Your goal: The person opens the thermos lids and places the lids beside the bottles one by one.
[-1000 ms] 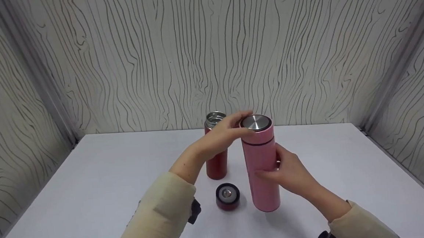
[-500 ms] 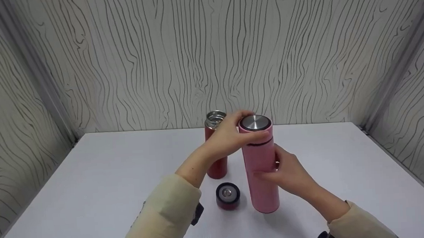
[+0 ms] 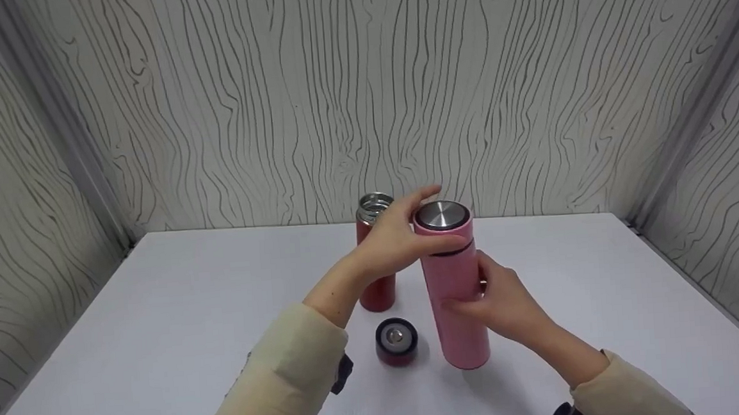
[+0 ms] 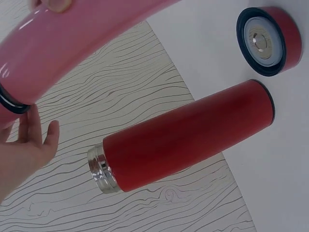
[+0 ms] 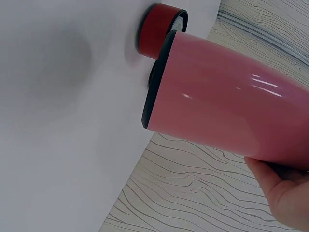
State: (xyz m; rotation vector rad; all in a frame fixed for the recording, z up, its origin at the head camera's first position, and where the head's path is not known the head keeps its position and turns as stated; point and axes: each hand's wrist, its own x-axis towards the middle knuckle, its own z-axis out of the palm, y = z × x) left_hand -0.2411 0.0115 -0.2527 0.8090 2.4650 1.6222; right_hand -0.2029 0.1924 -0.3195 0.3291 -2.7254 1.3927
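Observation:
A pink thermos (image 3: 459, 311) with a steel-topped lid (image 3: 443, 216) is held nearly upright, its base apart from the table in the right wrist view. My right hand (image 3: 507, 302) grips the middle of its body, thumb in front. At the top, my left hand (image 3: 387, 241) holds the pink lid, thumb across the front near the dark seam; one finger stands off behind it. In the left wrist view, a red thermos (image 4: 188, 135) stands uncapped, its steel neck (image 4: 102, 169) bare. Its red lid (image 3: 397, 342) lies in front of it, inner side up.
Everything is over a white table (image 3: 221, 293). A wood-grain patterned wall (image 3: 299, 109) rises at the table's back edge, with similar panels at both sides. The red thermos is close behind my left hand and wrist.
My left thumb has moved right across the pink lid's front, and a left finger has lifted away behind it. The right hand keeps its grip; the red thermos and its lid are still.

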